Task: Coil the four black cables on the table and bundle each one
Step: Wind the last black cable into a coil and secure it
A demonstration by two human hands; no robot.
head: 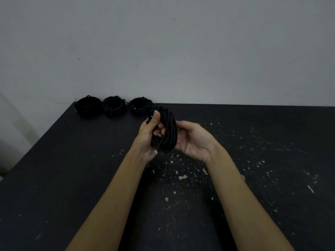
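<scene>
A: Both hands are up over the black desk (72, 178), and the fourth cable coil (167, 130) sits between them, held clear of the surface.

B: How is it lying?

A: It stands on edge. Its long axis runs up and down the picture, tilted a touch, top end toward the wall (163, 42), bottom end toward the person.

B: And the grip?

A: The left hand (149, 136) curls round the coil's left side, thumb pressed up along the top and fingers hooked through the loop. A silver connector tip (155, 151) pokes out by that palm. The right hand (194, 140) cups the coil's right edge with bent fingers.

B: The others?

A: Three coiled cables (114, 106) lie flat in a row at the far left edge, just beside one another, near the wall.
</scene>
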